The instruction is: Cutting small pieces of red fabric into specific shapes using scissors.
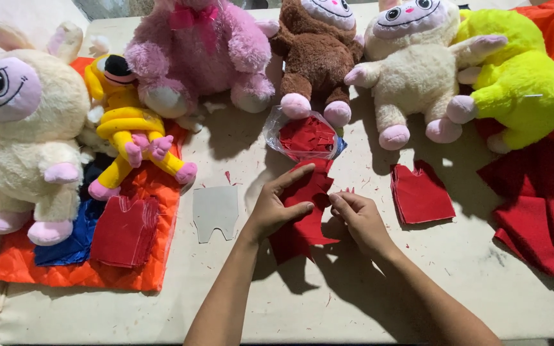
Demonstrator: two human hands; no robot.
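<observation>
Table [354, 288]: both hands, L hand [276, 208] & R hand [357, 218], pinch red felt [302, 221].

Bright, even light from the far side throws dark shadows of arms and toys toward the near edge of the table [354, 301]. Focus is sharp, glare absent.

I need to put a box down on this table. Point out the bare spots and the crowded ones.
Bare: the near edge of the table on either side of the forearms, and the patch between the red stack and the red cloth. A narrow gap lies between the template and the left hand. Crowded: the far edge, lined with plush toys, and the orange mat at left.
</observation>
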